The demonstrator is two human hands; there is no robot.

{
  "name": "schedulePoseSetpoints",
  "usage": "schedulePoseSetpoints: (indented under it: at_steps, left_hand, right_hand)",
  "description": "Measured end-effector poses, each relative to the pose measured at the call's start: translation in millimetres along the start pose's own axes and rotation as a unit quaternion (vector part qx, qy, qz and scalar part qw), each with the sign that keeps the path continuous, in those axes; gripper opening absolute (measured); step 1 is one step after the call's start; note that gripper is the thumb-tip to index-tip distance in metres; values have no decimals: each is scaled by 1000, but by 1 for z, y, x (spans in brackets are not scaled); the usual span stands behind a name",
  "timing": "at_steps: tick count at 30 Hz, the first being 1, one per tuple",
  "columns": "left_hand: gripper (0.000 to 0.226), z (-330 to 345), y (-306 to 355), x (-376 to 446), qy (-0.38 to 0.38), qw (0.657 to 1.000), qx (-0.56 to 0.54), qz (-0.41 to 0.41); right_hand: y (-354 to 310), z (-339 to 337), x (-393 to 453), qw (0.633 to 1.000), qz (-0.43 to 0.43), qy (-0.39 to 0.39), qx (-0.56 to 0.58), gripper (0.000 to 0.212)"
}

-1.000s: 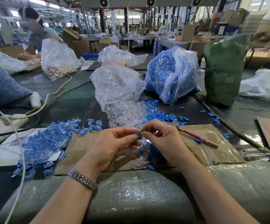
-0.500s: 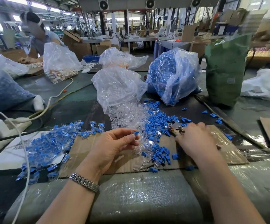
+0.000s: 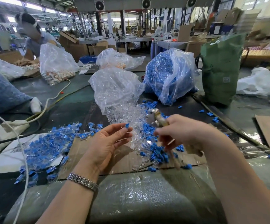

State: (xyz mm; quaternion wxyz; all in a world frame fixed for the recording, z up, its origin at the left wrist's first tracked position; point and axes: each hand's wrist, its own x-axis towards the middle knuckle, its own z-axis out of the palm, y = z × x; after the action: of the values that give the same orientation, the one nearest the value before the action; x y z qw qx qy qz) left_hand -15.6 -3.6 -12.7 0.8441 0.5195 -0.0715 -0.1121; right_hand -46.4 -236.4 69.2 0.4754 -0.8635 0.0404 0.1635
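Note:
My left hand (image 3: 106,143) is raised palm-up over the cardboard and pinches a small blue plastic piece (image 3: 127,125) with a clear part at its fingertips. My right hand (image 3: 184,132) grips a pair of pliers (image 3: 155,118) by the handles, its metal jaws pointing up and left, a short way right of the blue piece. The pliers are blurred by motion. Below both hands lies a heap of loose blue pieces (image 3: 157,152) mixed with clear pieces (image 3: 131,113).
A pile of assembled blue-and-clear parts (image 3: 46,147) lies at the left. Behind stand a clear bag (image 3: 114,88), a bag of blue parts (image 3: 168,75) and a green sack (image 3: 220,68). White cables (image 3: 22,152) cross the left. Another person (image 3: 33,38) works far left.
My right hand left the blue piece, reached right to the pliers on the cardboard, and has lifted them toward my left hand. My left hand keeps the piece.

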Motion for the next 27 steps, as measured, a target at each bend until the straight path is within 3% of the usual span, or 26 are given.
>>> schedulePoseSetpoints:
  at_steps: [3, 11, 19, 27]
  left_hand:
    - [26, 0, -1, 2, 14, 1000, 6, 22]
    - [38, -7, -4, 6, 18, 999, 22, 22]
    - [43, -3, -2, 0, 26, 997, 67, 22]
    - [26, 6, 4, -7, 49, 991, 118, 32]
  right_hand:
    - [-12, 21, -6, 997, -4, -80, -21, 22]
    - [-18, 40, -9, 992, -27, -100, -66, 16]
    - [-12, 53, -6, 992, -63, -63, -94, 34]
    - [-11, 52, -10, 991, -68, -49, -108, 43]
